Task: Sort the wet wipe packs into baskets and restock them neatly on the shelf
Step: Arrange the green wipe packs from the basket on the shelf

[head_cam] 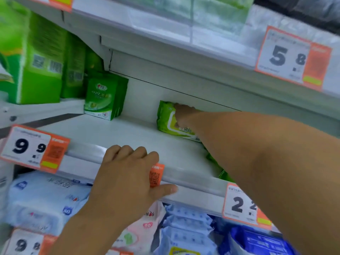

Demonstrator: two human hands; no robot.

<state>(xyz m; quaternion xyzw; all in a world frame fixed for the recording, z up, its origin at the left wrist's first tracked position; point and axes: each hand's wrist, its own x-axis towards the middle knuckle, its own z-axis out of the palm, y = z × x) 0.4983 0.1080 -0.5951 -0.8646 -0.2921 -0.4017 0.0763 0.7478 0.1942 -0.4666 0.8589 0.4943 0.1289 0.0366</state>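
A green wet wipe pack (166, 119) with a white flap lies deep on the white shelf (114, 133), near the back wall. My right hand (184, 115) reaches far in and grips that pack from the right side, fingers curled over its top. More green packs (225, 176) peek out under my right forearm near the shelf's front. My left hand (127, 173) rests on the shelf's front rail, fingers curled over its edge and thumb along the rail below.
Small green boxes (103, 97) stand at the shelf's back left, taller green packs (42, 59) further left. Orange price tags (31, 148) hang on the rails. Blue and pink wipe packs (185, 229) fill the shelf below. Another shelf (184, 52) overhangs closely.
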